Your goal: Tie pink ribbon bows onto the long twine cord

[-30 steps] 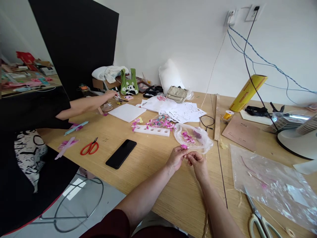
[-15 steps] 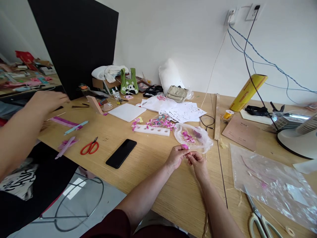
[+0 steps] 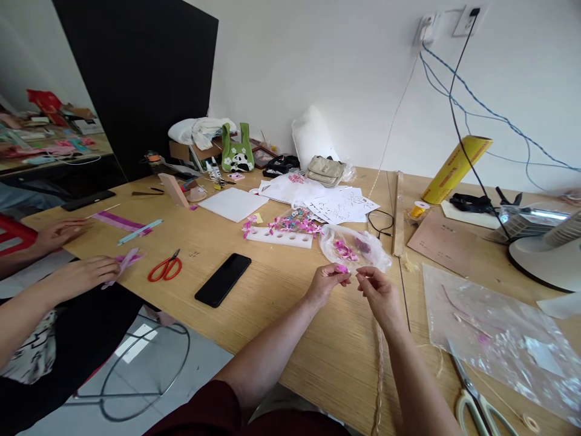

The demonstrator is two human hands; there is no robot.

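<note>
Flower (image 3: 342, 268): small and bright pink, with crumpled-looking, bunched edges; we had it just right of the frame's centre, below the bag (image 3: 381, 257). Its finer parts were too small for us to tell.
Left hand (image 3: 325, 284): we pinched the flower between thumb and fingers, its pink top showing above them.
Right hand (image 3: 376, 290): we held its thumb and fingertips close together, just beside the flower and apart from our left hand; we could not tell whether they pinched anything thin.
Bag: thin, whitish and open, with pink petals (image 3: 345, 250) inside.
Block (image 3: 299, 241): white, with a row of holes, at the centre, pink blossoms (image 3: 295, 223) along its far side.
Phone (image 3: 223, 280): black, left of our hands.
Red scissors (image 3: 164, 269): farther left, beyond the phone.
Cord (image 3: 379, 375): braided and pale, at lower centre-right.
Co-worker's hand (image 3: 97, 270): at the left, touching a pale purple strip (image 3: 120, 269).
</note>
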